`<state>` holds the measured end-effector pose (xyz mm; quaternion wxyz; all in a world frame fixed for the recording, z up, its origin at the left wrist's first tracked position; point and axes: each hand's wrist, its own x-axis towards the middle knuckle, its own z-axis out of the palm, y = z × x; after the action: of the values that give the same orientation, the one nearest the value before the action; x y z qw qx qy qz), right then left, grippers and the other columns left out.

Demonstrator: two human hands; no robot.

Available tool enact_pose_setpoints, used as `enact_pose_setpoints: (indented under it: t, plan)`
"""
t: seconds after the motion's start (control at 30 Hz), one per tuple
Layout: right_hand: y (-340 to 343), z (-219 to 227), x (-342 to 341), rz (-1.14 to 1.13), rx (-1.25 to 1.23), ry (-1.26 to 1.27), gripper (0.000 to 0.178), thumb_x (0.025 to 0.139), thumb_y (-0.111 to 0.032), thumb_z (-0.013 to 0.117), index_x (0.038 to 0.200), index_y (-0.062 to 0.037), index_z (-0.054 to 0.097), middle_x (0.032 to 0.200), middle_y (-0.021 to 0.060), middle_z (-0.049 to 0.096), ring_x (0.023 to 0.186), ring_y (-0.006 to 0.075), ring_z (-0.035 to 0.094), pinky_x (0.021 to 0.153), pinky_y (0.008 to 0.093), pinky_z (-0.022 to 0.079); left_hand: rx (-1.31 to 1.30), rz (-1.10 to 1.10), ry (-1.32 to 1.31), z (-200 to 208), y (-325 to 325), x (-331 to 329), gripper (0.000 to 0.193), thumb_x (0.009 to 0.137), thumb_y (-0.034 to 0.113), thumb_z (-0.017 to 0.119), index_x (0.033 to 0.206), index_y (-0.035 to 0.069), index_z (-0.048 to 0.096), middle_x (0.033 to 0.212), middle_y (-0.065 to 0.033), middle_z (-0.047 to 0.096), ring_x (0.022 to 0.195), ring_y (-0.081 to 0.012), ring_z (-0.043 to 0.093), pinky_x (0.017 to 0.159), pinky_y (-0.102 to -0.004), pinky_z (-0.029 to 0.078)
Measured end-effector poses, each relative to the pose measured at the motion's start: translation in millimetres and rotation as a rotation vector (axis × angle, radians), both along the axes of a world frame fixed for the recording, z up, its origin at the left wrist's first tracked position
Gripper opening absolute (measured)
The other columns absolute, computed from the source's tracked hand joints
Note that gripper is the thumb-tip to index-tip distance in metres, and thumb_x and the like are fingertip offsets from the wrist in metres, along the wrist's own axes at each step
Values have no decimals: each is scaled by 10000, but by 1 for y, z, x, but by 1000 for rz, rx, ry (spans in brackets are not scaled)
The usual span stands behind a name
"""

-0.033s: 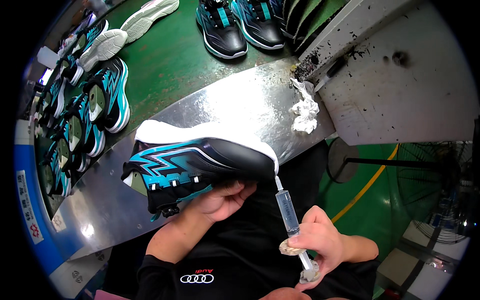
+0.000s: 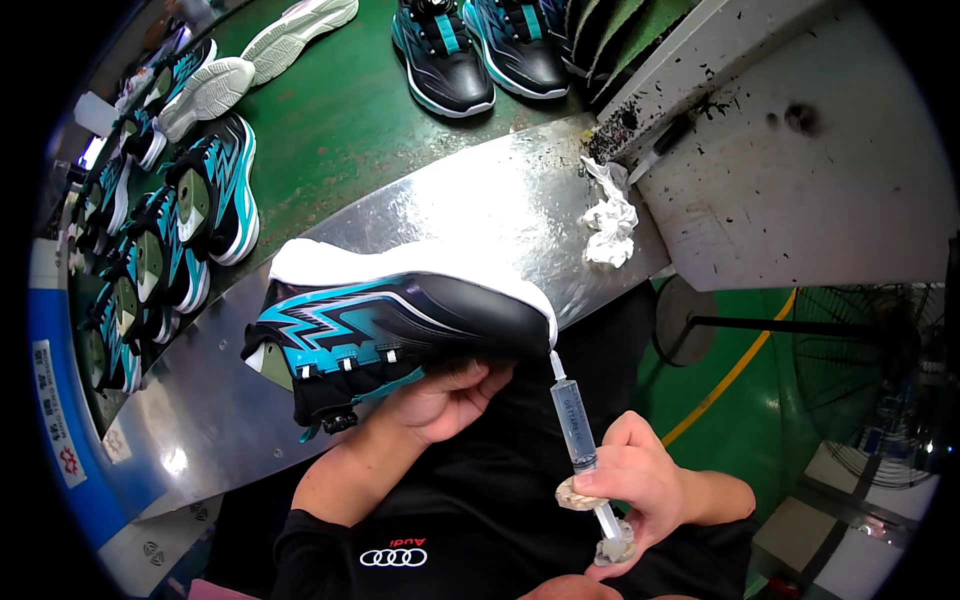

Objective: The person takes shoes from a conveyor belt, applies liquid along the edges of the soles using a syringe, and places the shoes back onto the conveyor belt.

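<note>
A black and turquoise sneaker (image 2: 400,320) with a white sole lies on its side, sole facing away, above the metal sheet. My left hand (image 2: 450,400) is under its upper, with the fingers curled against it and partly hidden by the shoe. In my right hand (image 2: 645,485) is a clear syringe (image 2: 574,425), gripped at its flange and plunger, both of which carry crusted pale lumps. The syringe's thin tip touches, or nearly touches, the seam between sole and upper at the toe. Clear content shows inside the barrel.
Several matching shoes (image 2: 215,190) stand on the green table (image 2: 330,120) at left, near two loose soles (image 2: 205,98). Another pair (image 2: 440,60) sits at the back. Crumpled white tissue (image 2: 610,225) lies on the metal sheet (image 2: 400,215), beside a grey machine panel (image 2: 790,170). A fan (image 2: 870,390) stands at right.
The syringe and my right hand have shifted very slightly to the left at the plunger end. The shoe and my left hand look the same.
</note>
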<state>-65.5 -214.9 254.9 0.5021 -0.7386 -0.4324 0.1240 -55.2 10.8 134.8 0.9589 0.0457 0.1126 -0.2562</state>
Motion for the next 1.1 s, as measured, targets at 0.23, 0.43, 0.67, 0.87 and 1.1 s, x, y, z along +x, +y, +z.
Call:
enact_pose_setpoints:
  t: [0.23, 0.43, 0.67, 0.87, 1.1]
  plan:
    - [11, -15, -4, -43, -92, -218, 684, 613, -468, 764, 1109, -41, 564, 855, 37, 588, 613, 167, 422, 603, 284, 321, -71, -33, -84, 1, 3, 2, 356, 861, 25, 581, 1213, 44, 531, 1219, -125, 562, 1157, -240, 528, 925, -297, 493]
    - [19, -28, -6, -110, -97, -403, 654, 610, -444, 769, 1105, -67, 567, 953, 63, 613, 618, 169, 401, 599, 282, 327, 32, -25, -122, 13, 4, 6, 409, 842, 144, 640, 1224, 58, 524, 1215, -115, 565, 1159, -268, 529, 861, -257, 526]
    - [24, -33, -8, -132, -132, -461, 633, 621, -432, 765, 1118, -97, 562, 953, 56, 605, 654, 188, 373, 610, 280, 334, -85, 9, -94, 18, 4, 6, 351, 871, 63, 588, 1216, 52, 527, 1205, -138, 572, 1124, -262, 558, 813, -277, 556]
    - [22, -37, -11, -110, -175, -520, 754, 571, -502, 804, 1138, -94, 518, 936, 60, 594, 655, 176, 401, 640, 313, 308, -42, 11, -72, 24, 3, 4, 344, 869, 76, 597, 1207, 65, 531, 1184, -128, 584, 1104, -253, 572, 785, -264, 565]
    - [18, -41, -14, -115, -186, -537, 763, 561, -481, 815, 1145, -93, 513, 935, 59, 596, 651, 178, 402, 640, 314, 312, -30, 9, -66, 24, -1, 3, 343, 871, 83, 598, 1207, 68, 531, 1179, -126, 587, 1099, -249, 575, 778, -260, 566]
